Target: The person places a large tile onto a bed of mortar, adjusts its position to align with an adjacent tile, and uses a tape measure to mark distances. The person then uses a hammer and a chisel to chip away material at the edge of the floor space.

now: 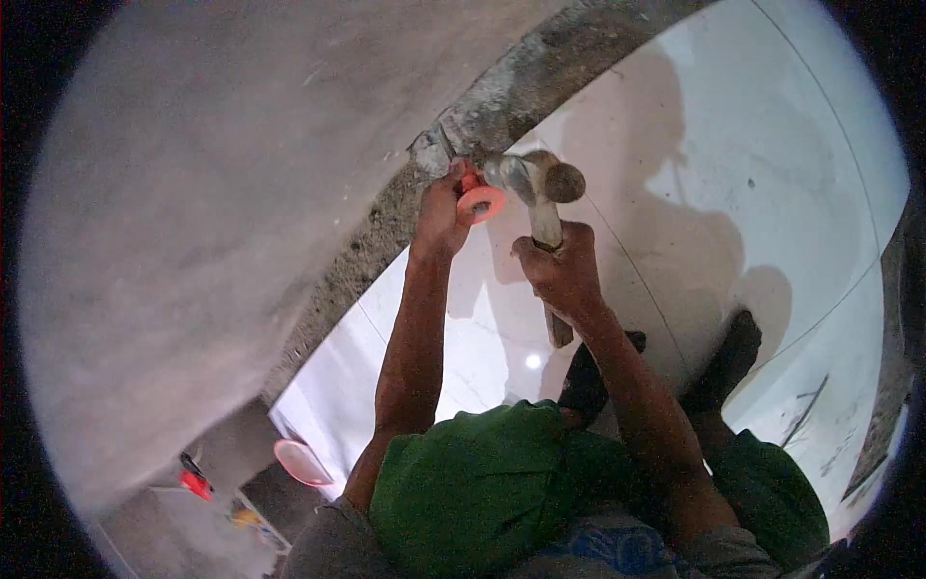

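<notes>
A chisel with a round orange-red hand guard (480, 205) is gripped in my left hand (444, 210), fingers wrapped round it just beyond the guard. Its thin metal shank (447, 143) points away from me to the rough, chipped strip (429, 154) along the foot of the wall. My right hand (567, 266) is closed round the wooden handle of a hammer (546, 224). The hammer's head (540, 179) is close to the guard of the chisel; whether they touch I cannot tell. Part of the handle sticks out below my right fist.
A plastered wall (222, 193) fills the left side. White floor tiles (675, 232) with dark joints lie to the right, crossed by shadows. My feet (728, 357) in dark footwear are on the tiles. At lower left are a pinkish round-rimmed container (303, 463) and a red object (196, 482).
</notes>
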A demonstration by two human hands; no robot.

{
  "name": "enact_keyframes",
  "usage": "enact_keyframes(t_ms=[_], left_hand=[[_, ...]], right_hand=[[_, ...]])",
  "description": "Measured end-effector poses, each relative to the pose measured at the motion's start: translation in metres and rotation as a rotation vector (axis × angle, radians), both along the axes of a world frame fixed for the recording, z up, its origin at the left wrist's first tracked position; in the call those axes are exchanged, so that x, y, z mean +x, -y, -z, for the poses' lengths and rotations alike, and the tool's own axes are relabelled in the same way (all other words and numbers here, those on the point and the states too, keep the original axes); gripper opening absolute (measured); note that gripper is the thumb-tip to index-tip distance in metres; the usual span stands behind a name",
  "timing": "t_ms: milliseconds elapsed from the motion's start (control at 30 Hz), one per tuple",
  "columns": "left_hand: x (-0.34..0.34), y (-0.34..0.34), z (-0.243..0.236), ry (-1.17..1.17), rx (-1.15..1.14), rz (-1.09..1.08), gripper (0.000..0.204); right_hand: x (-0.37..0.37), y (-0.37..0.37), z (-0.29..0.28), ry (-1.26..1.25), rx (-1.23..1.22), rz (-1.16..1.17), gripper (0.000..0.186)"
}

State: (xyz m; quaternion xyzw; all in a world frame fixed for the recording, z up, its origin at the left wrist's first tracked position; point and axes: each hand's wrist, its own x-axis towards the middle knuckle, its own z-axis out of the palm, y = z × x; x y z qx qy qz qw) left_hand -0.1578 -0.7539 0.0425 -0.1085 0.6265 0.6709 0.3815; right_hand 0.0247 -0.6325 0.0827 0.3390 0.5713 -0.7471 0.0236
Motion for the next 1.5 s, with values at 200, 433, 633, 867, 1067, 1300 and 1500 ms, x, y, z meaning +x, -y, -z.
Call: enact_keyframes(t_ms=[200,433,633,867,1067,1300,1500], left_hand=[[0.015,0.081,0.023,-0.408,-0.122,0.077,0.041],[0.032,0.118,0.024,-0.116,0.100,-0.270,0.025],[0.047,0.118,0.012,0.002,-0.020,-0.313,0.025],[0.024,0.138,0.029,-0.063,0.043,-0.227,0.037],[-0.006,0.127,0.060,-0.187,-0.068,-0.084,0.036],[-0.002,0.123,0.043,-0.018,0.119,-0.288,0.022],[-0.005,0.125,0.043,-0.036,0.076,-0.263,0.029]], right_hand=[[-0.065,-0.023,-0.078,-0.710,0.631,-0.217,0.029],[-0.084,-0.089,-0.097,-0.304,1.293,-1.078,0.033],[-0.072,-0.103,-0.112,-0.086,1.436,-1.465,0.036],[-0.067,-0.095,-0.046,-0.223,1.391,-1.471,0.039],[-0.055,-0.119,-0.006,-0.490,1.399,-1.345,0.034],[-0.067,-0.088,-0.003,-0.519,1.448,-1.431,0.035],[-0.066,-0.034,-0.015,-0.762,1.419,-1.560,0.028]])
